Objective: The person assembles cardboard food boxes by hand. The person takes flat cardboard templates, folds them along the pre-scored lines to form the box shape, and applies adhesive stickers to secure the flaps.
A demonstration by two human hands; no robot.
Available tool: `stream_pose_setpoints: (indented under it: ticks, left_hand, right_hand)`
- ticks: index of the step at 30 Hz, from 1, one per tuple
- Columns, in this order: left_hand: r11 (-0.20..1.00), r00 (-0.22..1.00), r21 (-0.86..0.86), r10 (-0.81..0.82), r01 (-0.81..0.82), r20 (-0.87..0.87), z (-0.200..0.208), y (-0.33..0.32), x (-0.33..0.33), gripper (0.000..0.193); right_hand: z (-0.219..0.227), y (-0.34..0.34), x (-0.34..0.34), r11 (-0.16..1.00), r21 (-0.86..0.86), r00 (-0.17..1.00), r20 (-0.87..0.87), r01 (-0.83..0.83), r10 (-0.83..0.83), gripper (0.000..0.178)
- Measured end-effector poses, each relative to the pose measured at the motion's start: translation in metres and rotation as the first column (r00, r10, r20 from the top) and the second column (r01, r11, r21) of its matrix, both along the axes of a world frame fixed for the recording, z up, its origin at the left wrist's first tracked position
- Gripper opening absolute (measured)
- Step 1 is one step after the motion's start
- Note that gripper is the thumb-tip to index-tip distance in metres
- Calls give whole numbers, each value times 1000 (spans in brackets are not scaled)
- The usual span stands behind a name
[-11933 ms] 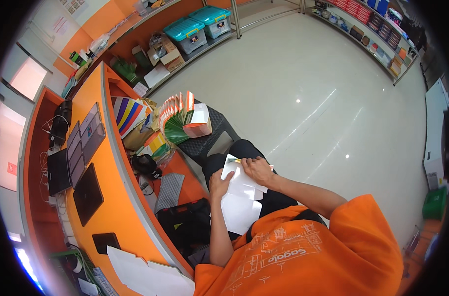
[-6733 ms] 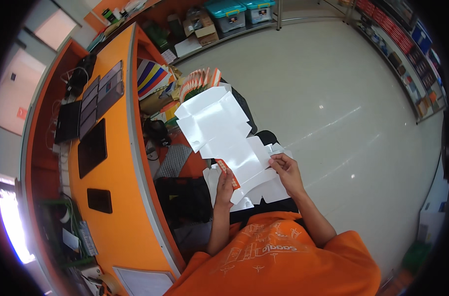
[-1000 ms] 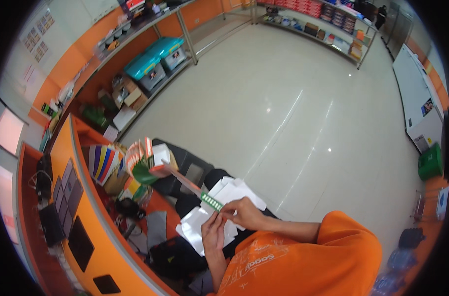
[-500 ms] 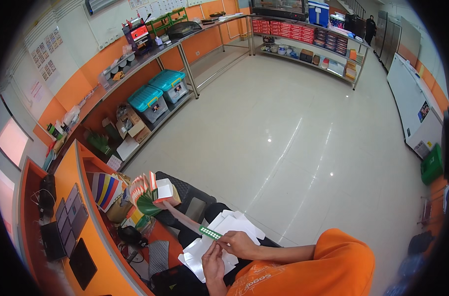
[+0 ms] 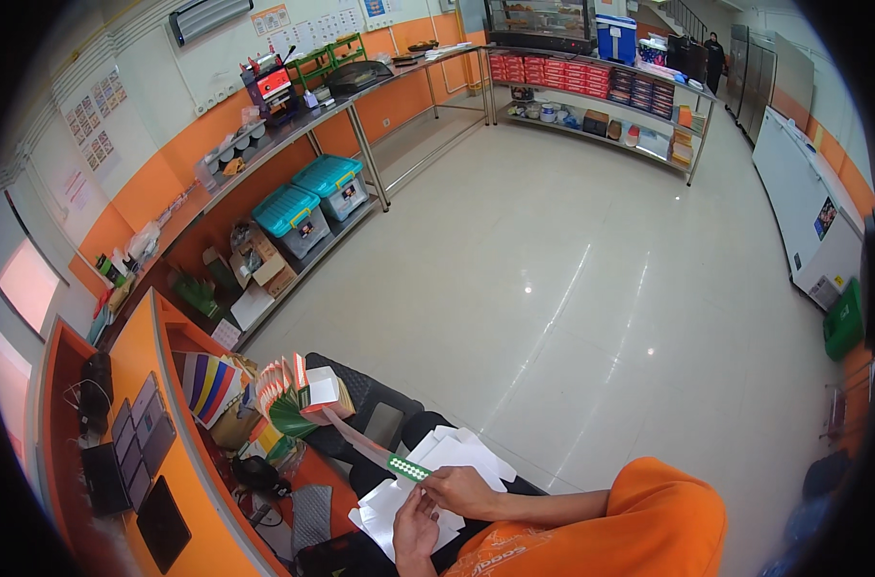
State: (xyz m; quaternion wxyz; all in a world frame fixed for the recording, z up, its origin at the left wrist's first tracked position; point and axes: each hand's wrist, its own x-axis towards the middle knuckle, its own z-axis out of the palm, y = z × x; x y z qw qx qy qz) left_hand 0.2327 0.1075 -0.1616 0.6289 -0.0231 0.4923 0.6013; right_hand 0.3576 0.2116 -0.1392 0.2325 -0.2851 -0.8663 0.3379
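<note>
I judge this a fingertip-handling step, the right hand pinching the green strip by the white card, the left hand unclear whether closed, next calling for steadiness.

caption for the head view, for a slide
Left hand and right hand meet at a green, white-dotted strip over white card sheets.

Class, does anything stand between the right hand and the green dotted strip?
Nothing visible does: the right hand meets the near end of the green dotted strip. The left hand is close by, and white card sheets lie beneath.
</note>
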Motion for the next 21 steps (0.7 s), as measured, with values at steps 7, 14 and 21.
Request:
stream_pose_setpoints:
  ticks: [7,14,21]
  left_hand:
    - [995,997,76,73,-70,-28,11,8,14,27]
    - [987,982,100,109,-125,151,-23,15,6,27]
    - [968,990,209,131,-138,46,-23,23,13,32]
  right_hand:
    - [5,2,-8,999,48,996,88,-10,6,14]
    - [13,8,-7,994,104,993,118,-25,13,15]
    - [19,10,-5,972,235,987,159,-26,-12,18]
